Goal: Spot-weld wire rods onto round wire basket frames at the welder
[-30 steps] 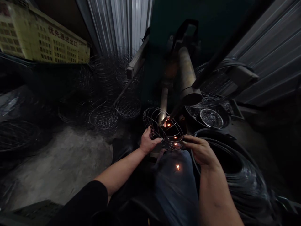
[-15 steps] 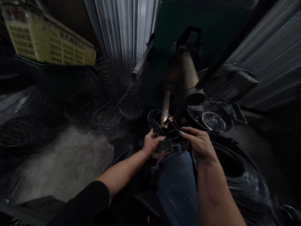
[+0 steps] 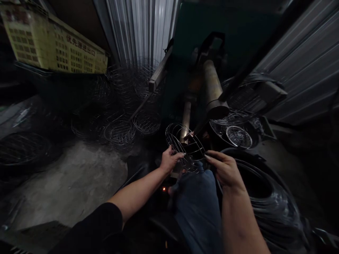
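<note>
Between my hands is a round wire basket (image 3: pixel 176 135), tilted, its thin rods and rings showing. My left hand (image 3: pixel 170 159) pinches its left lower side between thumb and fingers. On the right, the fingertips of my right hand (image 3: pixel 221 165) are closed on the rim wire. The basket sits around the tip of a lower metal electrode bar (image 3: pixel 186 120) of a dark green machine (image 3: pixel 182 46). A small bright glow shows at the wire by the bar's tip. Above and to the right is a thicker metal cylinder (image 3: pixel 213 83) of the machine.
Several wire baskets (image 3: pixel 120 132) stand on the floor at the left, near a yellow crate (image 3: pixel 60 46). To the right are a container with metal pieces (image 3: pixel 239 137) and a large coil of wire (image 3: pixel 275 208). A dark rod (image 3: pixel 254 60) slants across the upper right.
My right hand has shifted slightly right and down along with the rim. The basket has turned a little on the bar. An orange spark has appeared below my left hand.
</note>
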### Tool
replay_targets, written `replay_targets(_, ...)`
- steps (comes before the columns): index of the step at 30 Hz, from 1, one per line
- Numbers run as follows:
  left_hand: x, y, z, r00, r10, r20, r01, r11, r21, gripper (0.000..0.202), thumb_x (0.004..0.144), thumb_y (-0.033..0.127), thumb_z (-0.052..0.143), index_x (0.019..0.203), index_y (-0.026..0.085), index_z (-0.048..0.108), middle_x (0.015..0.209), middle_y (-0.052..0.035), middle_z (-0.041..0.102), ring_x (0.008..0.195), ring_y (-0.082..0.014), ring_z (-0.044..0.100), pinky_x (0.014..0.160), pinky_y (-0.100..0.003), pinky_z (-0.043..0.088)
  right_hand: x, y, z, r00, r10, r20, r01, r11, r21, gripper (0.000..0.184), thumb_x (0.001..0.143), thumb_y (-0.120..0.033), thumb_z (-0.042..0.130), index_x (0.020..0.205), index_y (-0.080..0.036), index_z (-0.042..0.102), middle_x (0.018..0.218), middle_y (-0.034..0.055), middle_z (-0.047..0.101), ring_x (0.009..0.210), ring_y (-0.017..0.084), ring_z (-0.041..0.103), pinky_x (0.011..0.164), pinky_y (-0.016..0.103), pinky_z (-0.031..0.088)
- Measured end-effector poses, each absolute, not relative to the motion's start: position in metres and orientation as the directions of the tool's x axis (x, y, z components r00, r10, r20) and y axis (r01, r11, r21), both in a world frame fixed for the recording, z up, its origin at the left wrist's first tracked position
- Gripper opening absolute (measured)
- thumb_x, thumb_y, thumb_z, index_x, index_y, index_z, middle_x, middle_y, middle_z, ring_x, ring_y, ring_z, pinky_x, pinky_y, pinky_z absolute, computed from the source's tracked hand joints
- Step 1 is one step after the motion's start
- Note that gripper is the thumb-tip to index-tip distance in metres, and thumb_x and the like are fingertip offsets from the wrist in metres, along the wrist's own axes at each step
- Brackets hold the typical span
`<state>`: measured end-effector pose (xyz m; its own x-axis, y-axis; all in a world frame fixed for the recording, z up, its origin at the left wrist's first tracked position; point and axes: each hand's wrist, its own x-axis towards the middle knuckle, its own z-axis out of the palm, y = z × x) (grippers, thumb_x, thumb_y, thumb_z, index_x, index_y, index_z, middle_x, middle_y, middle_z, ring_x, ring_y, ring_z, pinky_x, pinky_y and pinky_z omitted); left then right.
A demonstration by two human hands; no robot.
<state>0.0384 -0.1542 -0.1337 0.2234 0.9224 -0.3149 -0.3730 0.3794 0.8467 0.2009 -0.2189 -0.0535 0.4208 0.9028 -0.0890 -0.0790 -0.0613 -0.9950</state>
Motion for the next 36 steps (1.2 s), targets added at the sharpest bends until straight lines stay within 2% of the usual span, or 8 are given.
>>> replay_targets(3,0.042,-0.154,-0.129,0.266,0.915,-0.302,-0.437,0.394,0.809,0.046,0.057,0.027,0.075,0.099,0.017,0.058,0.077,0.001,0.061,0.067,-0.0107,0.058,0.06,-0.024,0.046,0.197,-0.21,-0.048,0.419,0.907,-0.035,-0.035,-0.022,-0.999,0.033,0.049,-0.036,0.09,0.076,-0.022,0.076,0.072,0.0026,0.071,0.066,0.018,0.063,0.066,0.032,0.052)
replay_targets(8,0.049,-0.147,-0.13,0.197,0.926,-0.323,-0.51,0.378,0.773,0.048,0.056,0.022,0.074,0.101,0.019,0.056,0.084,0.0021,0.059,0.073,-0.0092,0.057,0.067,-0.024,0.047,0.194,-0.19,-0.042,0.438,0.899,-0.028,-0.058,-0.003,-0.998,0.036,0.045,-0.036,0.091,0.075,-0.023,0.077,0.071,0.0017,0.07,0.065,0.018,0.062,0.064,0.031,0.052)
replay_targets(17,0.055,-0.148,-0.13,0.151,0.93,-0.336,-0.563,0.36,0.744,0.051,0.054,0.023,0.076,0.1,0.018,0.056,0.082,0.0022,0.06,0.072,-0.0098,0.058,0.066,-0.024,0.047,0.2,-0.189,-0.049,0.458,0.889,0.007,-0.053,0.035,-0.998,0.034,0.045,-0.036,0.091,0.073,-0.024,0.077,0.073,0.0001,0.07,0.069,0.016,0.062,0.069,0.029,0.051)
replay_targets(25,0.059,-0.145,-0.132,0.095,0.926,-0.364,-0.568,0.351,0.744,0.055,0.05,0.024,0.08,0.099,0.017,0.057,0.083,0.0016,0.06,0.073,-0.01,0.059,0.069,-0.025,0.047,0.198,-0.184,-0.05,0.536,0.843,-0.042,-0.057,-0.014,-0.998,0.04,0.037,-0.038,0.092,0.068,-0.02,0.075,0.067,0.0019,0.069,0.061,0.017,0.062,0.061,0.031,0.052)
replay_targets(30,0.06,-0.147,-0.134,0.098,0.92,-0.38,-0.562,0.366,0.742,0.059,0.049,0.022,0.08,0.104,0.017,0.056,0.085,0.0004,0.06,0.073,-0.0107,0.059,0.067,-0.025,0.046,0.2,-0.184,-0.048,0.514,0.852,-0.099,-0.092,-0.061,-0.994,0.041,0.034,-0.035,0.092,0.068,-0.02,0.075,0.066,0.0023,0.069,0.059,0.017,0.062,0.059,0.031,0.052)
replay_targets(36,0.061,-0.152,-0.132,0.124,0.917,-0.379,-0.556,0.381,0.739,0.05,0.051,0.023,0.08,0.096,0.018,0.058,0.081,0.0015,0.062,0.07,-0.0099,0.058,0.064,-0.023,0.045,0.197,-0.183,-0.039,0.509,0.853,-0.114,-0.079,-0.086,-0.993,0.041,0.033,-0.037,0.092,0.065,-0.019,0.074,0.062,0.0024,0.068,0.056,0.017,0.061,0.054,0.029,0.051)
